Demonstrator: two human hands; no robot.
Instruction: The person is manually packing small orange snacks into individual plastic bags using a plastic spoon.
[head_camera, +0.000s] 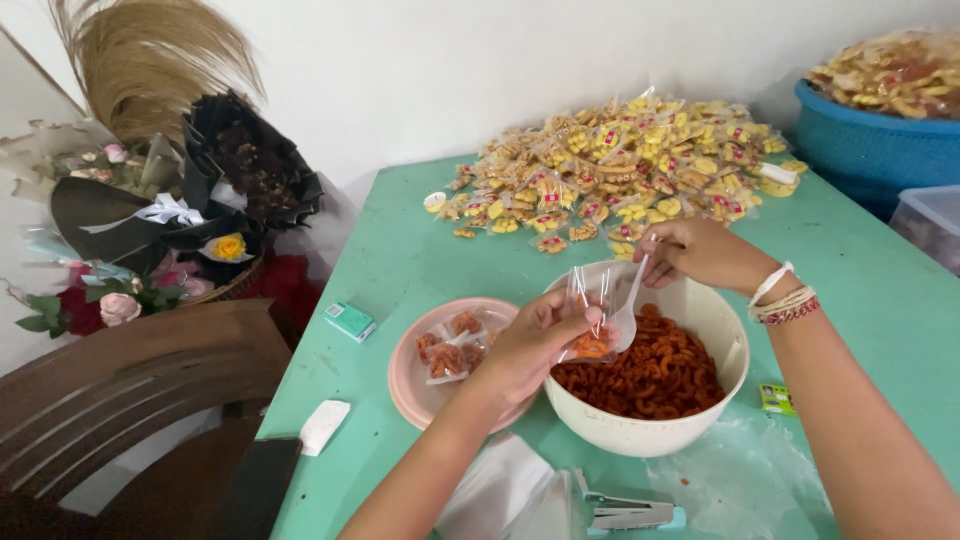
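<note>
Snack bag (590, 335) pinched by left hand (530, 345); right hand (700, 252) grips white spoon (628, 312).

At the centre of the frame the left hand (525, 345) pinches a small clear bag (590, 320) open above a cream bowl (640, 425) of orange curled snacks (650, 375). The right hand (700, 255) tips a white plastic spoon (628, 310) into the bag's mouth. Just left of the bowl, a pink plate (410, 385) holds filled bags. A heap of packed snack bags (620, 165) lies at the upper centre on the green table (400, 260), a stapler (630, 512) at the bottom edge.
</note>
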